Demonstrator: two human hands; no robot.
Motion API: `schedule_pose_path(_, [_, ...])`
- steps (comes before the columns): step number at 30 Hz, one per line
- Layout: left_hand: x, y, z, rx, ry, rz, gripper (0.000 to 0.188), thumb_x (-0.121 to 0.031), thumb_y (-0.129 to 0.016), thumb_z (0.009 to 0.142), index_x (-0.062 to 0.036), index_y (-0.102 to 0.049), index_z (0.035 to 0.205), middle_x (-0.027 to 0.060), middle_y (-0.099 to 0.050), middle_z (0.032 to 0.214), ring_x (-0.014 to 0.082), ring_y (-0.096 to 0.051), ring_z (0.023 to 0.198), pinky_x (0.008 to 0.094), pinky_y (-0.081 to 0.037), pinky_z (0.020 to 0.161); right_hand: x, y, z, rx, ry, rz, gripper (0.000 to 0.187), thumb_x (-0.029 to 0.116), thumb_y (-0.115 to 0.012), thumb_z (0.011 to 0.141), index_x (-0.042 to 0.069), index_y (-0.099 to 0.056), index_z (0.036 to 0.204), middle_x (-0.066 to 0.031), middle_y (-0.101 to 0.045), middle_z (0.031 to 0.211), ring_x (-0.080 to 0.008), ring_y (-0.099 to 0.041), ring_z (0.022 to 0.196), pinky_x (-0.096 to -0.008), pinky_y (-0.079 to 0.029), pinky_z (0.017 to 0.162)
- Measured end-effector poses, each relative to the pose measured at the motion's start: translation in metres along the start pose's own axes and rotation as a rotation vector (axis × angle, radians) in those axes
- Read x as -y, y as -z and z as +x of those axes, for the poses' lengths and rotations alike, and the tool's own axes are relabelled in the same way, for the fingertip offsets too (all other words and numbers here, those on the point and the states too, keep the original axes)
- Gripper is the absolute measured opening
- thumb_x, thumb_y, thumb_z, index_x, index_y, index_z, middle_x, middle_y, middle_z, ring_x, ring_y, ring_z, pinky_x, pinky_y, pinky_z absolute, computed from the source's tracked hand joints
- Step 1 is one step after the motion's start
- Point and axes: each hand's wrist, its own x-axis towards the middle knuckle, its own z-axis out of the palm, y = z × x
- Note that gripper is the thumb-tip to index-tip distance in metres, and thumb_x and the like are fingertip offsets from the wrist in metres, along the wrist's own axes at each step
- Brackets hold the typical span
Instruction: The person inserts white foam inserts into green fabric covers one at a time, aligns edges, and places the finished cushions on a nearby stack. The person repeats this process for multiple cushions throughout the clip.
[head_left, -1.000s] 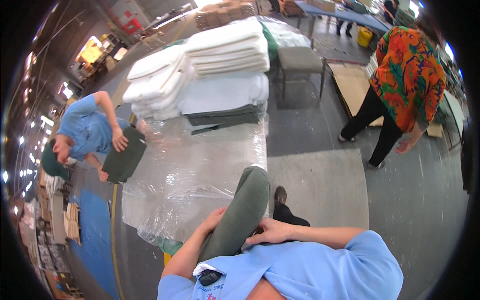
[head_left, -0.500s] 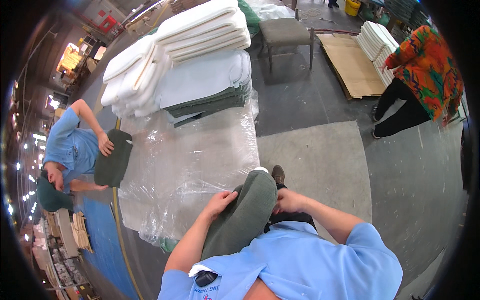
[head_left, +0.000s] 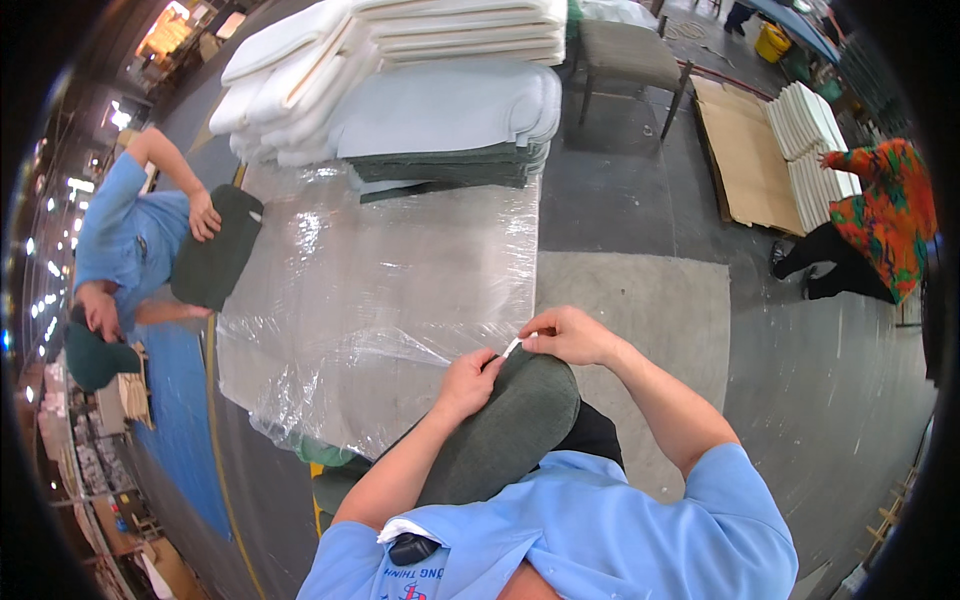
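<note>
A dark grey-green fabric cushion (head_left: 510, 430) with a rounded end lies across my lap, against the plastic-wrapped table's near edge. My left hand (head_left: 473, 385) grips its upper edge, fingers bent over the fabric. Close beside it, my right hand (head_left: 566, 337) pinches the same edge at the far tip. Between the two hands a small white strip (head_left: 512, 347) shows at the cushion's edge; whether it is lining or filling I cannot tell.
The table (head_left: 400, 270) bears folded white padding (head_left: 290, 80) and stacked grey-green fabric pieces (head_left: 440, 165). At left a co-worker (head_left: 135, 220) holds a similar cushion (head_left: 218, 250). A chair (head_left: 630, 55), flat cardboard (head_left: 750, 150) and another person (head_left: 880, 210) are farther right.
My right hand has moved from beside the cushion up to its far edge and pinched it. My left hand has shifted up and right toward it. The view has shifted slightly.
</note>
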Motion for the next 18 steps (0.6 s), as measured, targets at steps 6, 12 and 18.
schedule_pose_path(6, [-0.016, -0.017, -0.013, -0.374, -0.035, 0.034, 0.025, -0.023, -0.067, 0.103, -0.0009, -0.066, 0.092, 0.0198, -0.067, 0.080, 0.0410, -0.064, 0.073, 0.0462, -0.048, 0.064, 0.030, 0.012, -0.016, 0.175, 0.114, -0.223, 0.018, 0.022, -0.076, 0.094, 0.005, -0.080, 0.098, -0.0127, -0.072, 0.098, -0.0326, -0.071, 0.090, -0.0429, -0.055, 0.081])
schedule_pose_path(12, [-0.017, -0.024, -0.026, -0.542, -0.409, 0.145, 0.014, -0.015, -0.073, 0.097, -0.0041, -0.066, 0.091, 0.0171, -0.064, 0.081, 0.0414, -0.063, 0.072, 0.0491, -0.048, 0.063, 0.021, 0.017, -0.013, 0.294, 0.059, -0.131, 0.020, 0.022, -0.070, 0.100, 0.005, -0.079, 0.098, -0.0096, -0.070, 0.092, -0.0226, -0.068, 0.083, -0.0385, -0.054, 0.074])
schedule_pose_path(18, [-0.019, -0.019, -0.031, -0.515, -0.579, 0.179, 0.015, -0.014, -0.077, 0.091, -0.0049, -0.065, 0.089, 0.0124, -0.061, 0.078, 0.0363, -0.063, 0.070, 0.0469, -0.047, 0.062, 0.016, 0.013, 0.037, 0.540, -0.266, -0.139, 0.024, 0.024, -0.058, 0.105, 0.010, -0.075, 0.114, -0.0031, -0.062, 0.075, -0.0139, -0.058, 0.067, -0.0343, -0.048, 0.058])
